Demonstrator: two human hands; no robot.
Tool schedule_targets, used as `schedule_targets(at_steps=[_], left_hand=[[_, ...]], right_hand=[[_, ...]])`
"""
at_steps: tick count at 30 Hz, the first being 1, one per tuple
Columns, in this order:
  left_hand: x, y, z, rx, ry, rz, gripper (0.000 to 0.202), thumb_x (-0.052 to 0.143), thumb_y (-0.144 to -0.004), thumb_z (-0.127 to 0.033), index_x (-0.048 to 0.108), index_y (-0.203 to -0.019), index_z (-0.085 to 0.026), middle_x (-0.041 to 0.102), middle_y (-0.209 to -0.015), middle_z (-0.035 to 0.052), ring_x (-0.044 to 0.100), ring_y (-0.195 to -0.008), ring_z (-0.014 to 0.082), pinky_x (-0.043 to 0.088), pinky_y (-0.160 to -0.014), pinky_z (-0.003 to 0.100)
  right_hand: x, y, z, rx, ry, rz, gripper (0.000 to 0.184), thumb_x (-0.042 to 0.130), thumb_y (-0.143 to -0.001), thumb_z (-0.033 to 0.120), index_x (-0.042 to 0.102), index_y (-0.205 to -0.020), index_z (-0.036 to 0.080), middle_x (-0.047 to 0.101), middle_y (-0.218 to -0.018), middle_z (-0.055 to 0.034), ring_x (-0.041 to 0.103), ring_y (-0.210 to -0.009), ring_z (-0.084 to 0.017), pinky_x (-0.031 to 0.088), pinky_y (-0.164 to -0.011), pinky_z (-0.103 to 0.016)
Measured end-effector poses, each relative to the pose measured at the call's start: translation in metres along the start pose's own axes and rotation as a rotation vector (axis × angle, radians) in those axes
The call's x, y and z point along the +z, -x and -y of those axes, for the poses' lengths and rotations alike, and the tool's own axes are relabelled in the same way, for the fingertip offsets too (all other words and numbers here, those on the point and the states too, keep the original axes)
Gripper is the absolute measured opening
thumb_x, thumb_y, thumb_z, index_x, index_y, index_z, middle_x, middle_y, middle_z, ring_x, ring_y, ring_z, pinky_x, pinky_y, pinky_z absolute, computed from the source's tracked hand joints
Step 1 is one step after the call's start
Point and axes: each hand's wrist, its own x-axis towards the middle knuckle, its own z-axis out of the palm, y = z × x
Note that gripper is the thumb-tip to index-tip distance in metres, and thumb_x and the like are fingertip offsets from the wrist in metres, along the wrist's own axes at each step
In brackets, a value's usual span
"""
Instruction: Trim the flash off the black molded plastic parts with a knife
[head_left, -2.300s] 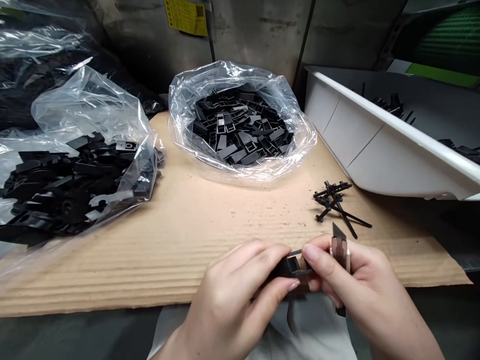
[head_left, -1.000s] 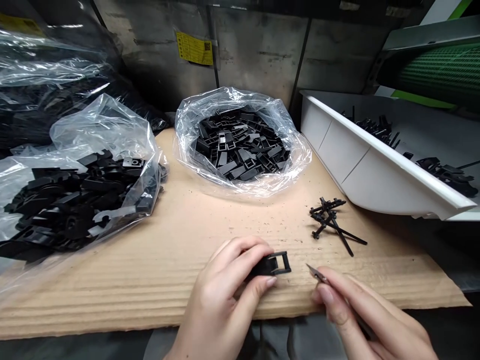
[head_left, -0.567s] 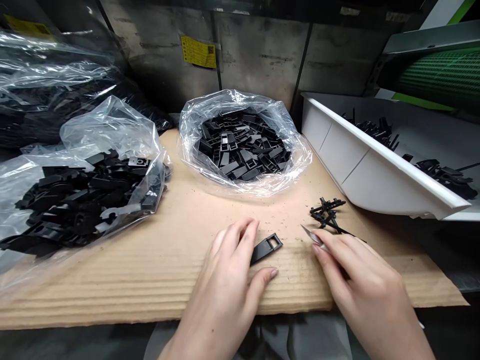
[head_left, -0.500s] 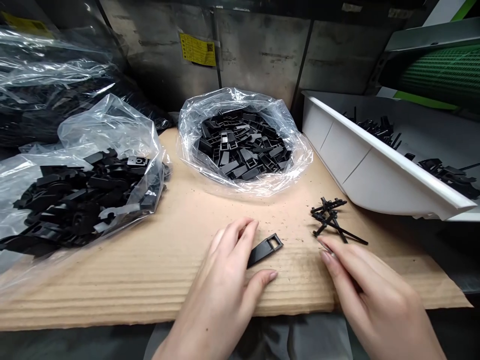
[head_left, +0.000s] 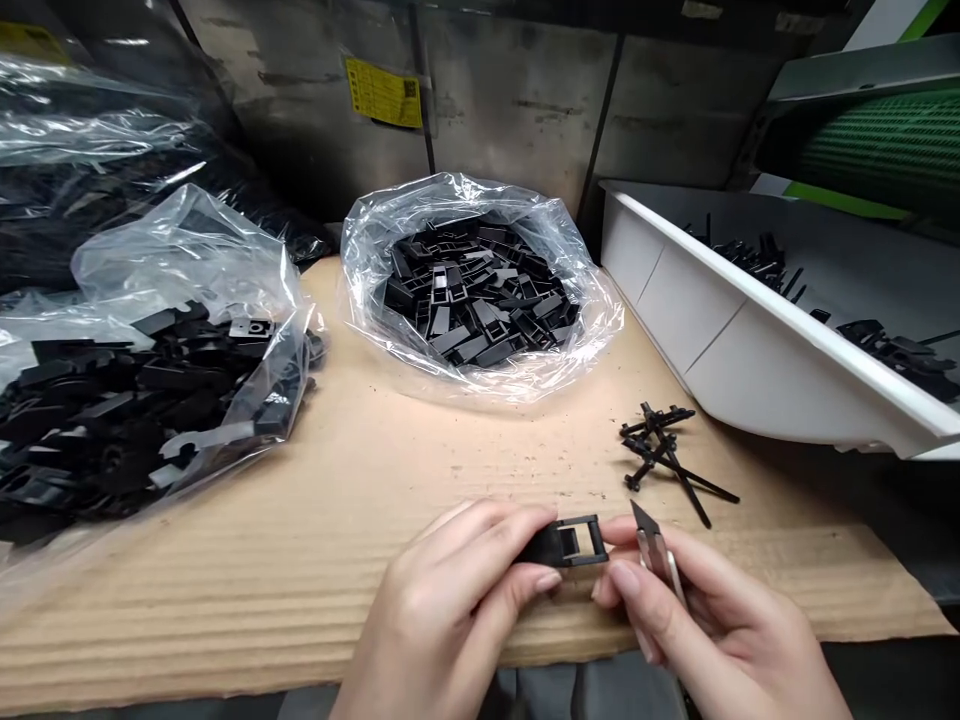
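Observation:
My left hand (head_left: 457, 605) pinches a small black plastic clip (head_left: 570, 542) with a rectangular loop at its end, held just above the cardboard sheet (head_left: 315, 520) near its front edge. My right hand (head_left: 712, 630) is closed around a small metal blade (head_left: 651, 540) whose pointed tip sticks up. Its thumb and forefinger touch the loop end of the clip. Both hands meet over the front middle of the cardboard.
An open clear bag of black clips (head_left: 476, 290) sits at the back centre. A second bag of black parts (head_left: 142, 390) lies at the left. A white tray (head_left: 757, 330) with black pieces stands at the right. A few black sprue offcuts (head_left: 664, 450) lie beside it.
Half a second ago the clip lay on the cardboard under my flat left hand and my right hand rested flat. Now the left hand has lifted the clip and the right has brought the blade to it.

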Motion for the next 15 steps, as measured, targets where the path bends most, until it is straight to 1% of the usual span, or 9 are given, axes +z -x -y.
schedule_targets(at_steps=[3, 7, 9, 11, 13, 14, 15], left_hand=[[0.001, -0.002, 0.001, -0.006, -0.001, 0.025, 0.022, 0.052, -0.084, -0.011, 0.056, -0.102, -0.023, 0.064, -0.098, -0.0044, 0.058, -0.092, 0.0093, 0.04, -0.081, 0.011], [0.002, -0.005, 0.001, 0.014, 0.005, 0.019, 0.022, 0.052, -0.084, -0.011, 0.057, -0.103, -0.021, 0.064, -0.096, -0.0028, 0.058, -0.09, 0.01, 0.04, -0.08, 0.012], [0.001, -0.005, 0.001, 0.03, 0.021, 0.015, 0.023, 0.051, -0.083, -0.01, 0.058, -0.102, -0.022, 0.064, -0.095, -0.0026, 0.058, -0.088, 0.0104, 0.041, -0.078, 0.013], [0.0, -0.003, 0.001, 0.051, 0.045, 0.023, 0.023, 0.051, -0.084, -0.01, 0.058, -0.102, -0.023, 0.064, -0.094, -0.0028, 0.059, -0.086, 0.0101, 0.042, -0.076, 0.012], [0.0, 0.0, 0.002, 0.067, 0.042, 0.017, 0.025, 0.05, -0.083, -0.009, 0.059, -0.102, -0.024, 0.062, -0.099, -0.0024, 0.057, -0.091, 0.0104, 0.041, -0.08, 0.013], [0.0, 0.001, 0.002, 0.051, 0.026, -0.002, 0.028, 0.051, -0.083, -0.009, 0.058, -0.104, -0.025, 0.06, -0.105, -0.0018, 0.055, -0.098, 0.0114, 0.039, -0.084, 0.013], [0.001, 0.002, 0.002, 0.012, 0.012, -0.033, 0.031, 0.053, -0.082, -0.009, 0.057, -0.108, -0.026, 0.058, -0.111, -0.0014, 0.052, -0.104, 0.0126, 0.038, -0.088, 0.015]], right_hand=[[-0.005, -0.002, -0.002, -0.057, 0.072, 0.089, 0.012, 0.058, -0.073, 0.03, 0.068, -0.08, 0.031, 0.063, -0.055, 0.0064, 0.049, -0.042, -0.005, 0.04, -0.04, -0.009], [-0.011, -0.004, -0.003, -0.128, 0.109, 0.137, 0.014, 0.056, -0.075, 0.027, 0.067, -0.083, 0.03, 0.063, -0.055, 0.0055, 0.051, -0.042, -0.007, 0.042, -0.039, -0.011], [-0.012, -0.005, -0.003, -0.152, 0.13, 0.182, 0.015, 0.055, -0.077, 0.026, 0.067, -0.086, 0.03, 0.064, -0.056, 0.0057, 0.054, -0.043, -0.007, 0.043, -0.04, -0.011], [-0.012, -0.006, -0.003, -0.158, 0.13, 0.225, 0.016, 0.056, -0.076, 0.024, 0.066, -0.088, 0.029, 0.067, -0.06, 0.0057, 0.06, -0.048, -0.008, 0.046, -0.045, -0.011], [-0.009, -0.005, -0.002, -0.152, 0.1, 0.19, 0.013, 0.058, -0.074, 0.024, 0.067, -0.082, 0.028, 0.068, -0.06, 0.006, 0.062, -0.052, -0.009, 0.048, -0.049, -0.011], [-0.007, -0.003, -0.002, -0.144, 0.087, 0.134, 0.011, 0.058, -0.073, 0.024, 0.067, -0.078, 0.027, 0.067, -0.058, 0.0064, 0.062, -0.051, -0.009, 0.048, -0.049, -0.011], [-0.004, -0.001, -0.002, -0.142, 0.083, 0.051, 0.008, 0.06, -0.071, 0.024, 0.067, -0.074, 0.027, 0.066, -0.055, 0.0069, 0.062, -0.049, -0.009, 0.047, -0.048, -0.011]])
